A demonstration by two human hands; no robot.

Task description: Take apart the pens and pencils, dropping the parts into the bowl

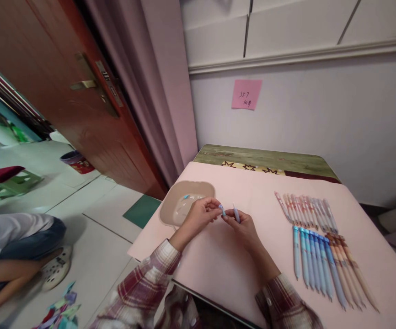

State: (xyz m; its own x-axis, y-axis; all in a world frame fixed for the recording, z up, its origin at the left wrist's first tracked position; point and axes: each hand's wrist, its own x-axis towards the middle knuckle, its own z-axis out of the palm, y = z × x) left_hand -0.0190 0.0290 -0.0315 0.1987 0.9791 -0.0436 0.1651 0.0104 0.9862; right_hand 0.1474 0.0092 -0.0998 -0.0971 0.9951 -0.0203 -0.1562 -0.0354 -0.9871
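Observation:
My left hand (203, 214) is closed in a pinch on a small lavender-and-teal pen part (222, 209). My right hand (241, 225) meets it, with finger and thumb at the part's lower end. A pale lavender pen piece with a thin tip (236, 214) sticks up between the fingers of my right hand. Just left of my left hand stands a beige basin (165, 208), with a small blue piece (186, 197) and some clear bits in it. Fingers hide much of the small part.
Pens lie in rows on the table's right: pink-white ones (306, 211), blue ones (316, 262) and brown ones (349, 269). Pink paper (215, 267) covers the table (304, 162). A person (16, 251) sits at left near a colourful scrap pile (61, 313). A wooden door (91, 132) stands behind.

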